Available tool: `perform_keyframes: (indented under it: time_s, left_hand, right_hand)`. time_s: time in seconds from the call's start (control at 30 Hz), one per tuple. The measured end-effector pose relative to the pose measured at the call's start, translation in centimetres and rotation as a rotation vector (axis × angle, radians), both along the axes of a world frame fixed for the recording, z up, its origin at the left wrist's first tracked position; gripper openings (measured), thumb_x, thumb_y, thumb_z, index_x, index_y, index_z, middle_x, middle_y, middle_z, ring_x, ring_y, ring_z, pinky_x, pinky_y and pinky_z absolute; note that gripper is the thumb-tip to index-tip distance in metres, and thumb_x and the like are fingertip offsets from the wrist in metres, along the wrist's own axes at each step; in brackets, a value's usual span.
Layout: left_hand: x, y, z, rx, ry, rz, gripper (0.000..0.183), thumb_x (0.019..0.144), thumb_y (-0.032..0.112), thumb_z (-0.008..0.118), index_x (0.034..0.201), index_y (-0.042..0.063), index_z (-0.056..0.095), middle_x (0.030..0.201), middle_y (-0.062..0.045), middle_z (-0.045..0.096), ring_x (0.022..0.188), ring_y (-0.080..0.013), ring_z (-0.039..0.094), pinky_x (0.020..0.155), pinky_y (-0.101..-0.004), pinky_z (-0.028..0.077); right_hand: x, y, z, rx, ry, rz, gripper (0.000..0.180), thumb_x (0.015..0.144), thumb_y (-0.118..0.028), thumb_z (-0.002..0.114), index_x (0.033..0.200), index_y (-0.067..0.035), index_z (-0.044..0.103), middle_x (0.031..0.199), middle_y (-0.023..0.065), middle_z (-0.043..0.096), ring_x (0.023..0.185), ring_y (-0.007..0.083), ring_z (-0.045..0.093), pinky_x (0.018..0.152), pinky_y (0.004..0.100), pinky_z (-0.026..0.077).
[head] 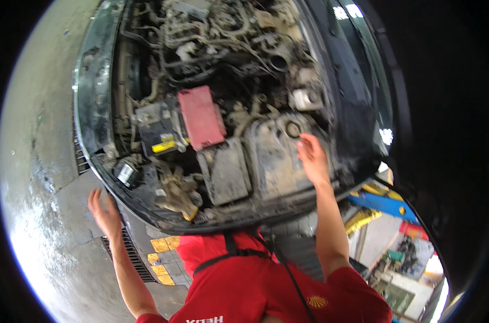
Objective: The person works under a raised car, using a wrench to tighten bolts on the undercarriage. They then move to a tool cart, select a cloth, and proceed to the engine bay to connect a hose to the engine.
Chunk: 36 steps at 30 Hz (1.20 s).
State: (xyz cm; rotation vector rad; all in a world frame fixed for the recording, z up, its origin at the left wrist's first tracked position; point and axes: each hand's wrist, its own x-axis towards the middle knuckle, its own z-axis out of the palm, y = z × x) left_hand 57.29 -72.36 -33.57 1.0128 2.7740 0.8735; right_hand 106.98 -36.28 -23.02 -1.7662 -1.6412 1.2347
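My right hand (312, 157) is over the metal inner panel (282, 165) of an open car engine bay. Its fingertips meet the edge of a dark ring (293, 129); whether they grip it is unclear. My left hand (103, 212), slightly blurred, is held with fingers apart beside the car's front edge and holds nothing. Between the hands are a faded red plastic cover (202, 117), a dark box lid (226, 171) and the car battery (155, 131) with a yellow label. Dirty work gloves (177, 194) with a yellow edge lie near the fender.
Hoses and the dusty engine (212, 36) fill the far side. A white fluid reservoir (305, 99) stands near the windscreen side. On the floor, a drain grate (137, 256) runs beside yellow tiles (161, 262). A blue metal bar (383, 206) lies to the right.
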Motion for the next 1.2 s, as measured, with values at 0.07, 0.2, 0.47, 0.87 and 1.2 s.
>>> perform_keyframes:
  time_s: [0.07, 0.2, 0.47, 0.87, 1.2]
  left_hand:
    - [0.6, 7.6, 2.1, 0.099, 0.027, -0.141, 0.034, 0.097, 0.008, 0.068, 0.13, 0.002, 0.063, 0.142, -0.02, 0.056, 0.133, -0.037, 0.053, 0.113, -0.0441, 0.041]
    - [2.1, 20.9, 3.4, 0.195, -0.015, -0.351, 0.033, 0.094, 0.01, 0.07, 0.126, 0.002, 0.064, 0.138, -0.019, 0.058, 0.129, -0.0388, 0.056, 0.11, -0.0442, 0.045]
    - [0.5, 40.0, 0.1, 0.351, -0.17, -0.434, 0.033, 0.098, 0.021, 0.068, 0.126, 0.004, 0.065, 0.13, -0.018, 0.061, 0.122, -0.0374, 0.06, 0.103, -0.0434, 0.049]
    - [-14.1, 64.4, -7.2, 0.212, -0.239, -0.394, 0.073, 0.094, 0.058, 0.071, 0.137, -0.001, 0.064, 0.112, -0.014, 0.074, 0.098, -0.0231, 0.069, 0.087, -0.0377, 0.053]
    - [-17.8, 75.4, -7.4, 0.089, -0.419, -0.232, 0.083, 0.088, 0.066, 0.071, 0.14, 0.003, 0.062, 0.129, -0.018, 0.069, 0.116, -0.0295, 0.065, 0.096, -0.0481, 0.053]
  right_hand:
    - [-0.3, 1.4, -0.7, 0.065, 0.037, 0.042, 0.027, 0.105, -0.018, 0.064, 0.13, -0.007, 0.061, 0.111, 0.0023, 0.065, 0.097, 0.0096, 0.062, 0.079, 0.027, 0.055]
    - [-1.8, 3.6, -3.0, 0.121, 0.012, 0.051, 0.027, 0.106, -0.022, 0.064, 0.128, -0.007, 0.063, 0.107, 0.0035, 0.068, 0.088, 0.0127, 0.064, 0.079, 0.0301, 0.056]
    - [-4.6, 8.3, -8.3, 0.487, -0.313, 0.093, 0.023, 0.104, -0.022, 0.064, 0.122, -0.007, 0.065, 0.104, 0.0069, 0.067, 0.082, 0.0207, 0.065, 0.076, 0.035, 0.054]
    - [-5.0, 8.5, -10.8, 0.645, -0.604, 0.159, 0.02, 0.096, -0.013, 0.067, 0.115, -0.01, 0.064, 0.108, 0.0092, 0.065, 0.088, 0.0323, 0.067, 0.076, 0.0431, 0.055]
    - [-5.1, 9.1, -10.5, 0.579, -0.585, 0.154, 0.02, 0.093, -0.011, 0.069, 0.113, -0.009, 0.065, 0.107, 0.0102, 0.065, 0.086, 0.0334, 0.067, 0.073, 0.044, 0.054]
